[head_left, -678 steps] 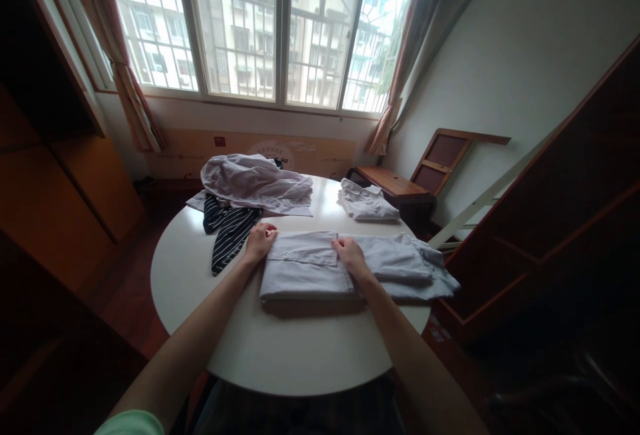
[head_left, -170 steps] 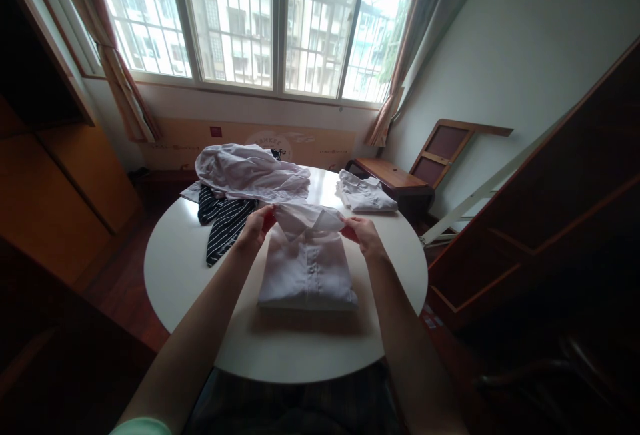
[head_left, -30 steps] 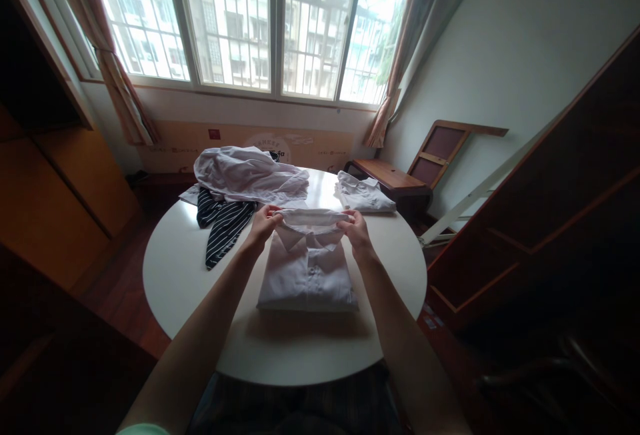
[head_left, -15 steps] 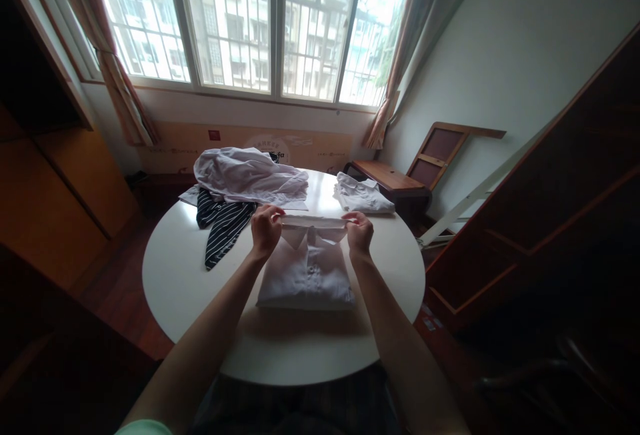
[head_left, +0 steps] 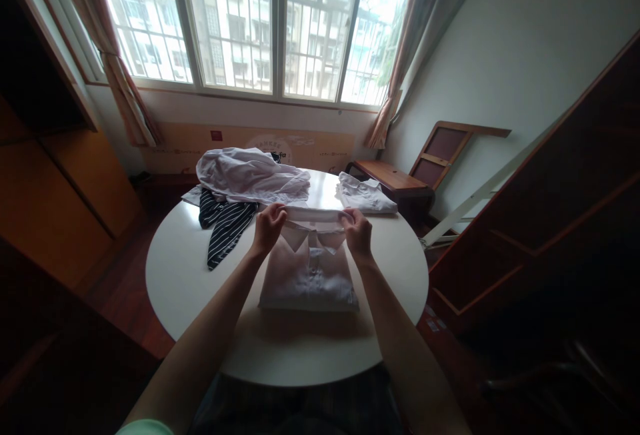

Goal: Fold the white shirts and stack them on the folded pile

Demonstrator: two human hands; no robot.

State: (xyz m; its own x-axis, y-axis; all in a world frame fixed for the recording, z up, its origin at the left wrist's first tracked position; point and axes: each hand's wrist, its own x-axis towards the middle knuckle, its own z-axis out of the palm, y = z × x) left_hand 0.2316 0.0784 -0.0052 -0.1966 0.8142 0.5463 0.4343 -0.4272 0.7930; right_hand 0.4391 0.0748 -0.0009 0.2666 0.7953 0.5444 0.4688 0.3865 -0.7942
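Observation:
A white button-up shirt [head_left: 307,282], folded into a neat rectangle, lies on the round white table [head_left: 195,302] with its collar away from me. My left hand [head_left: 270,227] pinches the left end of the shirt's collar band. At the other end, my right hand [head_left: 357,230] grips the same collar. Between both hands the collar is stretched straight and raised slightly above the folded body, its points hanging down. The buttoned placket shows down the middle. My fingertips are partly hidden by the cloth.
A loose heap of white clothing [head_left: 245,175] lies at the table's far left, with a black-and-white striped garment [head_left: 227,225] beneath it. Another folded white garment [head_left: 366,194] sits at the far right. Beyond the table are a wooden chair [head_left: 395,176] and a window [head_left: 235,28].
My hands have lifted the collar a little, so more of its band and the gap below it show. The camera view has shifted slightly. The other clothes stay where they were.

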